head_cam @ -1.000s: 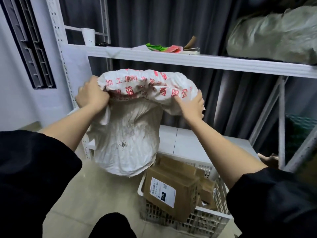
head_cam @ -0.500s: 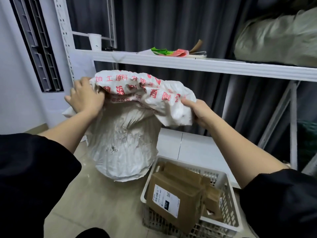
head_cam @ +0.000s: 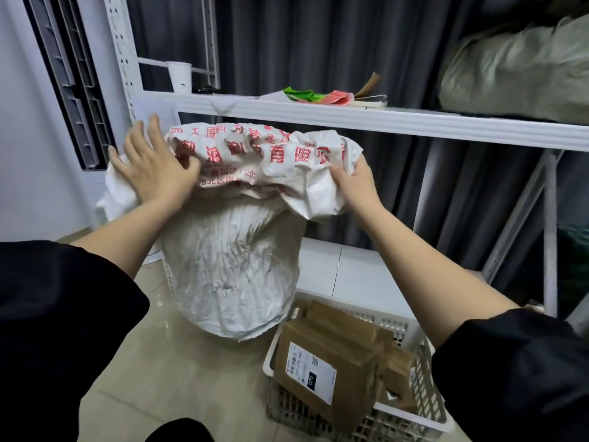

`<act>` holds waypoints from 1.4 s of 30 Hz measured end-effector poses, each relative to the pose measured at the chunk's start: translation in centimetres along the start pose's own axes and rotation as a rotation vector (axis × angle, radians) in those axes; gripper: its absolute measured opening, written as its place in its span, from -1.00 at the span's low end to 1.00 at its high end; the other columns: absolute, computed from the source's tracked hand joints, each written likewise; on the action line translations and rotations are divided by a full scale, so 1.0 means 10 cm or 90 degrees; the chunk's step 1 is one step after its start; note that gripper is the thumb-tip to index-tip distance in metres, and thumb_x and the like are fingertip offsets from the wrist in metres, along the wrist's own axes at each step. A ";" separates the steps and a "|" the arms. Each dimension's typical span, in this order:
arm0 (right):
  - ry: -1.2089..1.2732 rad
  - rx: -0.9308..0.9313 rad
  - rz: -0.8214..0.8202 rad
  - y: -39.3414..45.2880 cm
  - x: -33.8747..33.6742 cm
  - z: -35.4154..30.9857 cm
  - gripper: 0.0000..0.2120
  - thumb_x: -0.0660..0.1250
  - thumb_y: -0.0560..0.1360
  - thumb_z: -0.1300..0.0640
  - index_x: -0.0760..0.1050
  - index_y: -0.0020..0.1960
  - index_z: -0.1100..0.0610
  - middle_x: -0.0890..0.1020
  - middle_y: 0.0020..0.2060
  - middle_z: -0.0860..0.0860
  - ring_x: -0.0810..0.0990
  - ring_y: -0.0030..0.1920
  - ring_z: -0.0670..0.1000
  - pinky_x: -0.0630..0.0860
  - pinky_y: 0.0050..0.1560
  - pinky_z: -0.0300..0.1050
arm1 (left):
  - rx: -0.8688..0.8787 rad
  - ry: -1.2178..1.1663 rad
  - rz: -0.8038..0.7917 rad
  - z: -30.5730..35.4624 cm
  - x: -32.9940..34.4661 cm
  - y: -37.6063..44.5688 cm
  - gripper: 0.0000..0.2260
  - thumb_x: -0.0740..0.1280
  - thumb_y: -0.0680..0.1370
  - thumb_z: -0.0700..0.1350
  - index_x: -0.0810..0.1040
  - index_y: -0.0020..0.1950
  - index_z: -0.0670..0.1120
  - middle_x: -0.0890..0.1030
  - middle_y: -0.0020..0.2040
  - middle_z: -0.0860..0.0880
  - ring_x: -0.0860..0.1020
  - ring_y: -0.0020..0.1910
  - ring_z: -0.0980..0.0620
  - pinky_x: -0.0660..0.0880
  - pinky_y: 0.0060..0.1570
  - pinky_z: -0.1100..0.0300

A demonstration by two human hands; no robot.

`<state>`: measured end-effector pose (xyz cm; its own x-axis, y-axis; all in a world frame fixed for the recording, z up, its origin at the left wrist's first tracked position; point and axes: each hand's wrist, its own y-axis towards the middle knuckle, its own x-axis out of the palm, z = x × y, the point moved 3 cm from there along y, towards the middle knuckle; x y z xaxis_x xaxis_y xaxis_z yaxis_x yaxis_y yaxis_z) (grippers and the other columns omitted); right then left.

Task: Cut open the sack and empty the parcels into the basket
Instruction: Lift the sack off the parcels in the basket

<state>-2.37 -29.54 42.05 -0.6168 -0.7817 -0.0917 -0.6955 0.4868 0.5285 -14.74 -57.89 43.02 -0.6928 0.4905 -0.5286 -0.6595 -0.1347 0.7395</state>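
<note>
Up across the top of the frame runs a white metal shelf (head_cam: 382, 121) carrying a paper cup (head_cam: 180, 76), some green and red wrappers (head_cam: 315, 97) and, at upper right, a stuffed grey bag (head_cam: 516, 68); dark curtains (head_cam: 318, 43) hang behind. Centre frame, the crumpled white woven sack (head_cam: 236, 266) hangs above the floor, its top bunched and printed with red Chinese characters. The left hand (head_cam: 156, 173) lies flat on the bunched top, fingers spread straight. The right hand (head_cam: 357, 183) grips a fold of it. At lower right, a white basket (head_cam: 424, 419) holds brown parcels (head_cam: 334, 371), one with a white shipping label, its print too small to read.
</note>
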 end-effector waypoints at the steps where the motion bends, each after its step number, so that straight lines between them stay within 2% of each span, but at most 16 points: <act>1: 0.010 0.014 0.021 0.03 0.03 0.02 -0.64 0.27 0.56 0.10 0.36 0.34 0.07 0.55 0.14 -0.10 0.54 0.17 -0.10 0.49 0.21 -0.14 | 0.028 -0.004 0.014 0.01 -0.01 -0.04 -0.33 0.25 0.46 0.09 0.14 0.50 -0.09 0.21 0.49 -0.17 0.16 0.49 -0.15 -0.06 0.44 -0.20; 5: 0.128 0.058 0.055 0.08 0.14 -0.01 -0.69 0.15 0.55 0.29 0.34 0.28 0.13 0.58 0.05 -0.03 0.58 0.02 -0.10 0.52 0.04 -0.19 | 0.165 -0.020 0.047 -0.03 0.05 -0.19 -0.39 0.16 0.50 0.13 0.17 0.49 -0.10 0.21 0.49 -0.18 0.14 0.50 -0.12 -0.10 0.45 -0.16; 8: 0.328 0.260 0.092 0.14 0.22 0.00 -0.66 0.14 0.55 0.27 0.27 0.30 0.07 0.58 -0.10 0.08 0.57 -0.19 0.04 0.50 -0.16 -0.10 | 0.075 -0.038 0.025 -0.20 0.14 -0.28 -0.39 0.10 0.51 0.17 0.19 0.47 -0.12 0.21 0.47 -0.19 0.13 0.49 -0.15 -0.08 0.46 -0.19; 12: 0.472 0.380 0.108 0.19 0.34 -0.07 -0.84 0.14 0.50 0.29 0.45 -0.04 0.12 0.43 0.33 0.31 0.59 0.05 0.20 0.52 -0.01 -0.01 | 0.150 -0.033 -0.132 -0.24 0.25 -0.43 -0.17 0.23 0.38 0.26 0.07 0.54 -0.06 0.06 0.54 -0.18 0.02 0.53 -0.18 -0.08 0.44 -0.24; 15: 0.550 0.390 0.040 0.16 0.35 -0.23 -0.47 0.09 0.37 0.31 0.42 0.33 0.28 0.53 0.15 0.35 0.50 0.26 0.22 0.46 0.24 0.12 | 0.262 0.032 -0.171 -0.02 0.33 -0.47 0.01 0.47 0.31 0.22 -0.03 0.57 -0.02 0.01 0.57 -0.17 -0.01 0.54 -0.19 -0.07 0.44 -0.25; 18: 0.629 0.353 0.006 0.16 0.27 -0.32 -0.57 0.07 0.49 0.13 0.41 0.30 0.27 0.55 0.05 0.24 0.54 0.18 0.27 0.52 0.14 0.17 | 0.181 -0.047 -0.086 0.26 0.16 -0.31 -0.28 0.44 0.41 -0.04 0.21 0.50 -0.05 0.27 0.49 -0.15 0.24 0.46 -0.18 0.11 0.42 -0.14; 21: 0.625 0.286 0.072 0.15 0.14 -0.25 -0.61 0.05 0.59 -0.04 0.45 0.12 0.25 0.60 0.00 0.21 0.59 0.06 0.19 0.58 0.00 0.05 | 0.145 -0.083 -0.058 0.40 -0.02 -0.06 -0.67 0.26 0.51 -0.14 0.47 0.27 -0.03 0.58 0.16 -0.22 0.52 0.12 -0.28 0.39 0.08 -0.07; 24: 0.346 0.302 0.206 0.07 0.10 0.08 -0.74 0.05 0.59 0.13 0.48 0.05 0.20 0.60 -0.29 0.04 0.51 -0.32 -0.05 0.36 -0.35 -0.26 | 0.127 -0.074 -0.069 0.52 -0.13 0.10 -0.80 0.20 0.55 -0.09 0.49 0.12 -0.08 0.60 0.06 -0.26 0.52 0.04 -0.33 0.41 -0.07 -0.06; 27: 0.096 0.409 -0.187 -0.22 0.44 0.23 -0.81 0.27 0.52 0.02 0.46 0.02 0.14 0.55 -0.21 -0.01 0.54 -0.20 -0.04 0.44 -0.30 -0.22 | 0.135 -0.092 -0.113 0.73 -0.15 0.18 -0.78 0.17 0.56 -0.03 0.53 0.12 -0.04 0.60 0.10 -0.23 0.53 0.09 -0.32 0.41 -0.05 -0.02; 29: -0.031 0.433 -0.320 -0.38 0.66 0.23 -0.25 0.42 0.35 -0.22 0.26 0.39 0.10 0.43 0.23 0.00 0.46 0.24 0.07 0.51 0.11 -0.01 | 0.143 -0.100 -0.157 0.88 -0.16 0.19 -0.76 0.15 0.56 0.01 0.54 0.09 -0.04 0.60 0.11 -0.22 0.53 0.11 -0.30 0.42 -0.03 0.00; 31: 0.010 0.413 -0.127 -0.41 0.81 0.11 0.01 0.47 0.27 -0.27 0.05 0.49 0.15 0.26 0.40 0.07 0.35 0.35 0.15 0.37 0.28 0.08 | 0.136 -0.095 -0.202 1.01 -0.16 0.19 -0.72 0.13 0.57 0.04 0.55 0.11 -0.05 0.60 0.14 -0.20 0.53 0.15 -0.28 0.42 0.00 0.01; 33: 0.065 0.393 0.196 -0.39 0.79 0.00 -0.24 0.42 0.41 -0.11 0.14 0.41 0.22 0.26 0.35 0.15 0.40 0.27 0.19 0.34 0.17 -0.02 | 0.103 -0.112 -0.247 1.08 -0.16 0.20 -0.66 0.09 0.58 0.08 0.54 0.16 -0.04 0.58 0.19 -0.18 0.51 0.18 -0.27 0.40 0.03 0.03; 35: 0.185 0.384 0.297 -0.35 0.73 0.06 -0.47 0.37 0.46 -0.05 0.27 0.28 0.18 0.39 0.18 0.10 0.51 0.06 0.13 0.36 -0.04 -0.09 | 0.059 -0.128 -0.285 1.08 -0.13 0.21 -0.60 0.05 0.59 0.11 0.51 0.23 -0.07 0.55 0.24 -0.19 0.49 0.22 -0.27 0.40 0.11 0.02; 37: 0.258 0.377 0.023 -0.43 0.80 0.01 -0.60 0.31 0.48 -0.16 0.41 0.11 0.13 0.57 -0.15 -0.03 0.59 -0.26 -0.05 0.45 -0.22 -0.16 | 0.025 -0.159 -0.327 1.06 -0.09 0.19 -0.55 0.02 0.60 0.11 0.47 0.30 -0.11 0.52 0.29 -0.21 0.48 0.25 -0.26 0.39 0.18 0.01; 39: 0.301 0.344 -0.240 -0.55 0.93 -0.03 -0.63 0.31 0.50 -0.12 0.49 0.18 0.11 0.69 -0.11 0.00 0.67 -0.12 -0.07 0.56 -0.01 -0.08 | 0.015 -0.204 -0.360 1.12 -0.08 0.13 -0.55 0.02 0.61 0.08 0.47 0.32 -0.15 0.51 0.30 -0.23 0.48 0.25 -0.26 0.39 0.19 0.02; 42: 0.359 0.297 -0.183 -0.48 0.95 -0.01 -0.47 0.45 0.39 0.16 0.43 0.33 0.16 0.63 0.15 0.16 0.61 0.15 0.13 0.49 0.26 0.11 | 0.002 -0.344 -0.446 1.23 -0.07 0.02 -0.54 0.08 0.60 0.11 0.52 0.24 -0.18 0.58 0.19 -0.20 0.57 0.07 -0.18 0.49 0.00 0.05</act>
<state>-4.85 -39.36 38.73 -0.1964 -0.9207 0.3372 -0.9592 0.2517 0.1288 -10.79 -47.66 48.66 0.1032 0.7989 -0.5925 -0.8797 0.3514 0.3205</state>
